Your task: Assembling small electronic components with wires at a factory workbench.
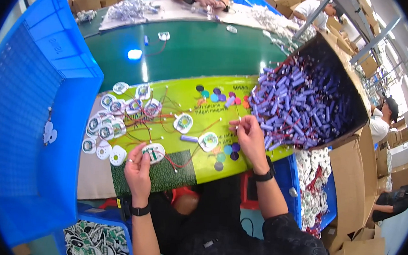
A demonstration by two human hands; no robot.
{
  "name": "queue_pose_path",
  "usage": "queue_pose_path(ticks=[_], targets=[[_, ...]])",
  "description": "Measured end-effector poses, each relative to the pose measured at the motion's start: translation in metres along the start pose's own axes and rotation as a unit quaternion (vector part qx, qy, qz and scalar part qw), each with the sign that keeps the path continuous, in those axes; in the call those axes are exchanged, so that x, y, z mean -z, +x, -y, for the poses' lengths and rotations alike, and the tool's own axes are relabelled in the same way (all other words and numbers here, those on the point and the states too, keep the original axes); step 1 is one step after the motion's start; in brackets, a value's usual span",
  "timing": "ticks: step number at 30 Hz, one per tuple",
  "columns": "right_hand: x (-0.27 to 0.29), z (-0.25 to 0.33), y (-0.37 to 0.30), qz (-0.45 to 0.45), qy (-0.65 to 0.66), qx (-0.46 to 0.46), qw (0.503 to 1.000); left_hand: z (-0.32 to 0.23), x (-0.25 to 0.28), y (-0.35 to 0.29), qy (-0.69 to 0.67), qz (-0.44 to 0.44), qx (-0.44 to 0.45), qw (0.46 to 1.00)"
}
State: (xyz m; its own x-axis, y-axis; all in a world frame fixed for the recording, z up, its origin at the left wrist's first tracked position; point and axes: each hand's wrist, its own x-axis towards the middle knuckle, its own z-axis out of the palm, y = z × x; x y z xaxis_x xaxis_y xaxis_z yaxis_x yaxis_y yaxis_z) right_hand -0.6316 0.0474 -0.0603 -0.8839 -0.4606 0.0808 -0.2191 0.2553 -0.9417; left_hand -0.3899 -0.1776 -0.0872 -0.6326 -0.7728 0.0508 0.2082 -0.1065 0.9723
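My left hand (138, 176) grips the edge of a white rounded housing (159, 149) with a green circuit board in it, at the front of the green-yellow work surface. Red wires trail from it to the right. Fingertips pinched, my right hand (250, 140) is raised over the right part of the surface. A thin wire seems to be between its fingers, near a purple cylindrical battery (229, 101). Between my hands lie another white housing (208, 141) and a loose purple battery (189, 138). One more housing (183, 123) lies farther back.
Several wired housings (106, 129) cluster at left beside a tall blue bin (76, 116). At right, an open box (362, 88) holds many purple batteries. Blue bins with white parts (312, 195) and circuit boards (96, 244) stand low. Beyond runs a green conveyor (196, 49); a person works across it.
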Motion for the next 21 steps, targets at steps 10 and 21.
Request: queue_pose_path(ticks=[10,21], targets=[[0.007,0.000,-0.004,0.027,0.053,-0.006,0.998,0.002,-0.001,0.001,-0.009,0.010,0.002,1.000],[-0.007,0.013,-0.013,-0.011,-0.037,0.073,0.997,0.003,0.001,-0.002,-0.001,0.002,0.003,1.000]])
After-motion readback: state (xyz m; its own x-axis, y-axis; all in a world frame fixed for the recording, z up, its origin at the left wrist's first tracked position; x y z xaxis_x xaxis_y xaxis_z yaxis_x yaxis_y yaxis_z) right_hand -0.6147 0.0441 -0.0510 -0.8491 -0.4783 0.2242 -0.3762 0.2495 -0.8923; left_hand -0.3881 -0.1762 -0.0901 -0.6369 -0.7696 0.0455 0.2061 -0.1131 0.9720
